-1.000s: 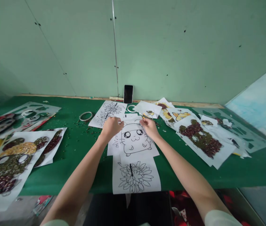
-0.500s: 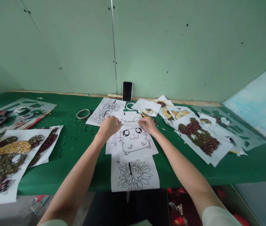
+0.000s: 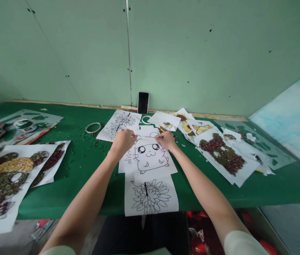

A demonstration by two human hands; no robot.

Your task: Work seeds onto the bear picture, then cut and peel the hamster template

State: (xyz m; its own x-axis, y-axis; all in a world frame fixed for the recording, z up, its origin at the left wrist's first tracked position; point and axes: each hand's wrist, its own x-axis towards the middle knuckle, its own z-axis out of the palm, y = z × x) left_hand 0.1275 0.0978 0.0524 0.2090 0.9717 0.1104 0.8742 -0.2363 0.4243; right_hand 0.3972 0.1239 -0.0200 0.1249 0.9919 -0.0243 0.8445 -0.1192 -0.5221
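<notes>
Both hands pinch the upper part of a white sheet with a hamster line drawing (image 3: pixel 151 161). My left hand (image 3: pixel 124 139) grips it near the left ear, and my right hand (image 3: pixel 166 140) near the right ear. A crease or fold edge runs across the drawing's head between them. Beneath lies another sheet with a flower outline (image 3: pixel 152 196), reaching the table's front edge. More flower drawings (image 3: pixel 120 124) lie just beyond my left hand. A yellow utility knife (image 3: pixel 162 129) rests beyond my right fingers, partly covered.
A phone (image 3: pixel 143 102) leans on the wall. Tape rolls (image 3: pixel 93 128) lie behind the papers. Seed-covered pictures (image 3: pixel 11 177) are at left, another seed picture (image 3: pixel 222 154) at right. Stencil sheets (image 3: pixel 274 148) lie at the edges, with seeds scattered on the green table (image 3: pixel 83 177).
The view has shifted very slightly. Both hands keep nearly the same hold on the hamster drawing, and little else differs.
</notes>
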